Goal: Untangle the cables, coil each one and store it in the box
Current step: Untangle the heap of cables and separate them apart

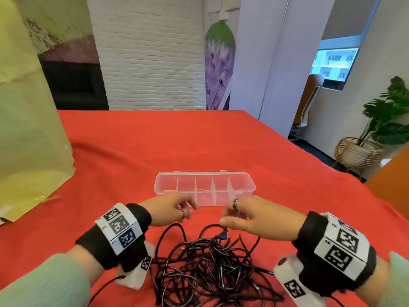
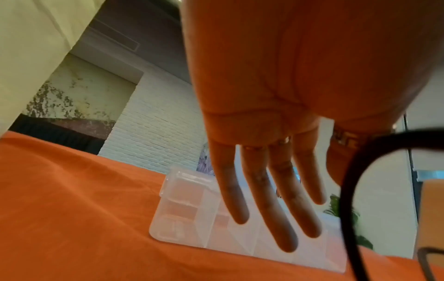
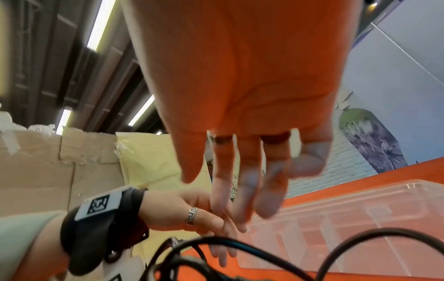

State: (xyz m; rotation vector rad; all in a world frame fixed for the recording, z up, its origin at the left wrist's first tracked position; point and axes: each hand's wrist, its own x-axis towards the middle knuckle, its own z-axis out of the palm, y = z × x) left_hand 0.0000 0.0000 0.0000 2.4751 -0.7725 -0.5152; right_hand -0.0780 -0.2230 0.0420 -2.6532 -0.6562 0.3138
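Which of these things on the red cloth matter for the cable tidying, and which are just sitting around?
For the job: tangled heap of black cables; clear plastic divided box, nothing in it yet.

Just about: pale yellow paper bag; green potted plant in wicker basket; orange chair.

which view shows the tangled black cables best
The head view: the whole tangled pile of black cables lies on the red cloth, nearer than the clear plastic box. The left wrist view shows one loop; the right wrist view a few strands.

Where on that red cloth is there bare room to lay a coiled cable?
Bare red tablecloth stretches beyond the clear plastic divided box and to its right. It is crowded near the person, where the tangled black cables lie between both hands.
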